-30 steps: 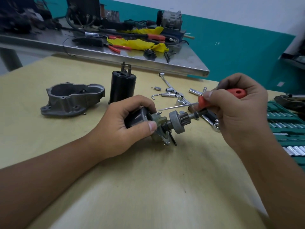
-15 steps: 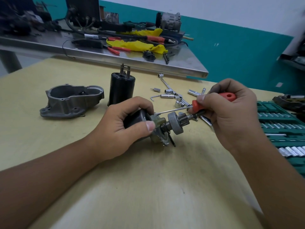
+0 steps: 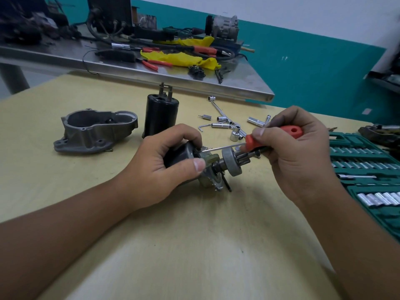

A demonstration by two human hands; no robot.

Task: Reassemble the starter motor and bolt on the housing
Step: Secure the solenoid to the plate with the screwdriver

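**Steel motor core held for screwdriver work**

Steel and heavy by the look of it, the starter motor core point(image 3: 207, 163) lies low over the bench point(image 3: 194, 245), its pinion end pointing right. The left hand point(image 3: 164, 167) wraps its dark body, thumb across the front plate; that stiff round body is probably the safest hold, away from the greasy-looking gear. The right hand point(image 3: 296, 152) grips a red-handled screwdriver point(image 3: 270, 138), its thin shaft reaching toward the plate. The grey housing point(image 3: 95, 131) sits apart at left, beside a black cylinder point(image 3: 161, 114); loose sockets point(image 3: 234, 135) lie behind.
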